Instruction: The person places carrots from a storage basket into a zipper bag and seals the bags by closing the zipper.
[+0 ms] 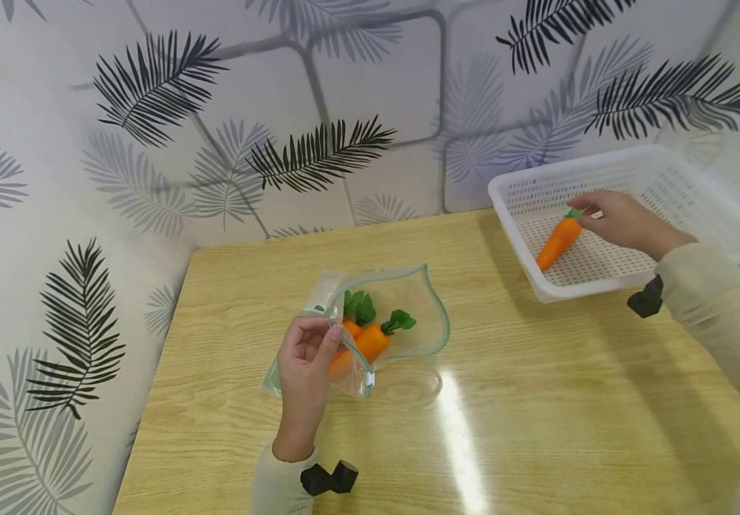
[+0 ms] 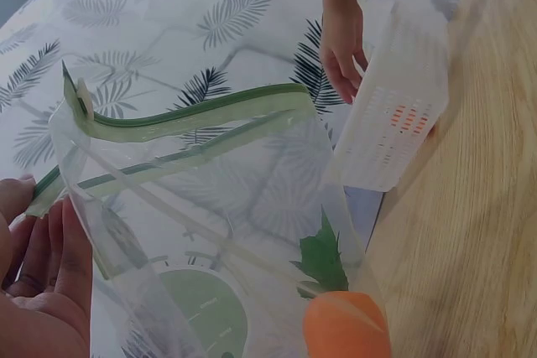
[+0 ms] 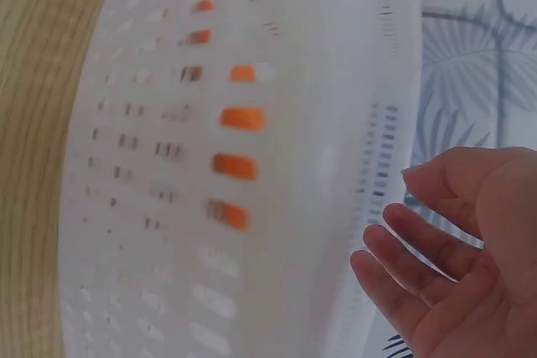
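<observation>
In the head view my left hand (image 1: 305, 354) pinches the edge of a clear zip bag (image 1: 436, 315) with a green seal and a white slider. The bag's mouth gapes wide. Inside lie two orange toy carrots (image 1: 373, 342) with green leaves; one partly covers the other. At the right, my right hand (image 1: 624, 222) reaches into a white basket (image 1: 540, 282). Its thumb and index finger pinch the green top of another carrot (image 1: 558, 243). In the right wrist view, the basket wall hides most of that carrot, with orange showing through the holes.
Both the bag and the basket are on a light wooden table (image 1: 512, 400). Behind them rises a wall covering (image 1: 370, 86) with leaf prints, close to the basket's back side. The basket's raised rim surrounds the right hand's carrot.
</observation>
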A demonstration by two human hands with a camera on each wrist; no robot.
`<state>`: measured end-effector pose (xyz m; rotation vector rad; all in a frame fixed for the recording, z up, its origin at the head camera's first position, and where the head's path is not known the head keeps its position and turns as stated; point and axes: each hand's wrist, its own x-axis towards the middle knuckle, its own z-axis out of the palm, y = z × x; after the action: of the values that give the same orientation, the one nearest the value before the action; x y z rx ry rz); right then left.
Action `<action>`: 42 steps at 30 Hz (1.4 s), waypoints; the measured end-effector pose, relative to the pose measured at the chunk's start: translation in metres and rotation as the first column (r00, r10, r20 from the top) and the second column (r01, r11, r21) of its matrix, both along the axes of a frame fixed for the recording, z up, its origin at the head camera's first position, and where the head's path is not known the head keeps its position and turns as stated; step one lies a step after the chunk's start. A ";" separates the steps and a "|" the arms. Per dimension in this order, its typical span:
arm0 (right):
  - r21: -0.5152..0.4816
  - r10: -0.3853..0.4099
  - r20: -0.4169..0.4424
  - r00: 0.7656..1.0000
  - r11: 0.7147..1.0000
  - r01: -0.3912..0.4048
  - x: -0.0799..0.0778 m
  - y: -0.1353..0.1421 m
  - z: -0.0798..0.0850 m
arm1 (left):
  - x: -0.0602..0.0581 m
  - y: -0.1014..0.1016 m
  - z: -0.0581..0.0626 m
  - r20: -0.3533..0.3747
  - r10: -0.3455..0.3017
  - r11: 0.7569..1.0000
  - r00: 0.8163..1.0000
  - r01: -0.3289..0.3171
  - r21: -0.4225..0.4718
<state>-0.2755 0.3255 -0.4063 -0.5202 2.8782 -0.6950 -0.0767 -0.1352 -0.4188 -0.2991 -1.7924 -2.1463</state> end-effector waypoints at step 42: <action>0.412 -0.007 0.139 0.990 0.910 -0.052 -0.019 -0.003 -0.049 | 0.001 -0.003 0.000 -0.003 0.003 1.000 1.000 -0.003 -0.017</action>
<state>-0.2943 0.3230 -0.4551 -0.4230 2.7640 -0.0938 -0.0756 -0.1381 -0.4186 -0.3028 -1.8092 -2.1285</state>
